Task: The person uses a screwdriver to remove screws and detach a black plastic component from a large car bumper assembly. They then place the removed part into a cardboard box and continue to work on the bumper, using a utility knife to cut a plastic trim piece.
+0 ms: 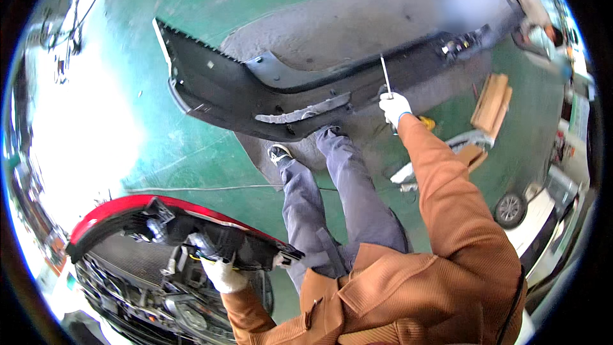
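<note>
The biggest thing in there was easily the green floor, with a glare washing out a good chunk of it on the left. A large grey mat lay on it, and stretched along that was a long dark bumper cover, inner side up, its left end bending away from the rest.

Next up was a car's exposed front end, down at the person's left, radiator and wiring all showing, with a red-edged black panel curving along it. The person wore a brown ribbed jacket and grey trousers, and stood right at the bumper's near edge. A co-worker was bent over by the far right end.

Smaller stuff: some flattened cardboard on the floor to the right, a spoked wheel further over, and a rough grey strip lying inside the bumper.

Both hands had white gloves on. The left hand was up against the red-edged panel, but its fingertips were hidden, so I couldn't tell if it was gripping. The right hand was closed around a thin pale rod-shaped tool, pointing it out over the bumper. Just past that wrist was a little yellow object, too small to make out.
</note>
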`<state>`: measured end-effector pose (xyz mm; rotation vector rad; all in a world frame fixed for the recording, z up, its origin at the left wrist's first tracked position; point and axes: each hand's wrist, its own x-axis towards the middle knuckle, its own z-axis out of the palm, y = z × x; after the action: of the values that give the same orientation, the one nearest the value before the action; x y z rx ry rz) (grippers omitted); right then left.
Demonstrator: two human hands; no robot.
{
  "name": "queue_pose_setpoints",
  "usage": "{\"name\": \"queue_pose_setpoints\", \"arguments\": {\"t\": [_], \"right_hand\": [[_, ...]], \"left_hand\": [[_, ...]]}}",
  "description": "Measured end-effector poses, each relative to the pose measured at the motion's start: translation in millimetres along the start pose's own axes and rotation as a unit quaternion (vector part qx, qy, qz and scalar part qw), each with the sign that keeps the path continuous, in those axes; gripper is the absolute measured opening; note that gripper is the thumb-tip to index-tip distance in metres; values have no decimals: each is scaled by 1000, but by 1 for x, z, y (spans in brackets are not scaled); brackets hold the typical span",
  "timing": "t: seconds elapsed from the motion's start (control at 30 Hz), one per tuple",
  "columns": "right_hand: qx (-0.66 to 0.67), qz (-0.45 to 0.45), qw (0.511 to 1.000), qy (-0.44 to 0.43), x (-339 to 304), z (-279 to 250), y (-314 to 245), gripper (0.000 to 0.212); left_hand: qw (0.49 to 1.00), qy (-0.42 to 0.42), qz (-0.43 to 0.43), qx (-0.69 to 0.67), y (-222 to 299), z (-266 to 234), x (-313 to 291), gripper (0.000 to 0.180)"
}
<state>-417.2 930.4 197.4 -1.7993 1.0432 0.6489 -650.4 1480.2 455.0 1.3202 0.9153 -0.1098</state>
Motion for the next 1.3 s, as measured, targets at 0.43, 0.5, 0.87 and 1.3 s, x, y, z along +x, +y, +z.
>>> {"name": "queue_pose_setpoints", "arguments": {"t": [0.43,0.5,0.87,1.3], "right_hand": [[174,162,971,-34,-121,-12,168,23],[194,168,965,-45,-114,-12,162,19],[243,83,957,-138,-101,-48,57,33],[299,73,951,-35,-150,41,10,57]], "left_hand": [[965,-238,-86,64,138,272,99,41],[959,-225,-160,60,122,295,110,41],[897,-190,-390,89,19,377,187,28],[878,-16,-464,-119,-184,360,265,21]]}}
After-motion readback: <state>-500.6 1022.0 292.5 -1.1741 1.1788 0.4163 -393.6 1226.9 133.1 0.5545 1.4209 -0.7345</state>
